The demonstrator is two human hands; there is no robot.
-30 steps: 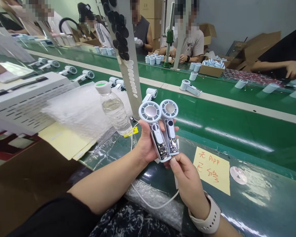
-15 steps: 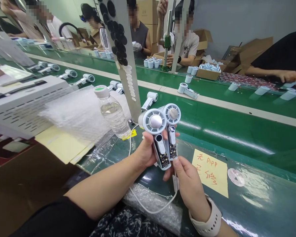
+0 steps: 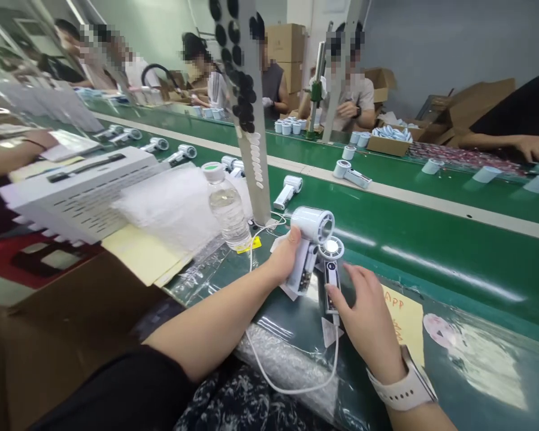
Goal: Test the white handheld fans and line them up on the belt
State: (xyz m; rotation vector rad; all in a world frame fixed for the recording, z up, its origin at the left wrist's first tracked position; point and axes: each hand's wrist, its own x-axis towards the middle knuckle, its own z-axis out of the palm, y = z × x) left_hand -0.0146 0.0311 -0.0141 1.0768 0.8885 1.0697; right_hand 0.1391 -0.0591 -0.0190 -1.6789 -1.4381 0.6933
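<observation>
My left hand (image 3: 282, 261) is wrapped around a light-blue handheld fan (image 3: 311, 224), tilted, with circuit board showing on its open handle. Just right of it, a second handheld fan (image 3: 332, 274) lies on the work table. A white charging cable (image 3: 291, 392) runs into the bottom of this second fan and loops down past the table's near side. My right hand (image 3: 369, 314) is beside the second fan, fingers apart, its thumb close to the handle; whether the thumb touches it I cannot tell.
A water bottle (image 3: 227, 206) stands left, near a grey post (image 3: 251, 120) and a white slotted box (image 3: 90, 188). A yellow note (image 3: 406, 317) lies at right. More fans, such as one fan (image 3: 288, 190), rest on the green conveyor (image 3: 408, 233). Several people work across it.
Both fans were held together in my hands. My left hand has turned its fan sideways, while the cabled fan is now down on the table and my right hand has spread its fingers.
</observation>
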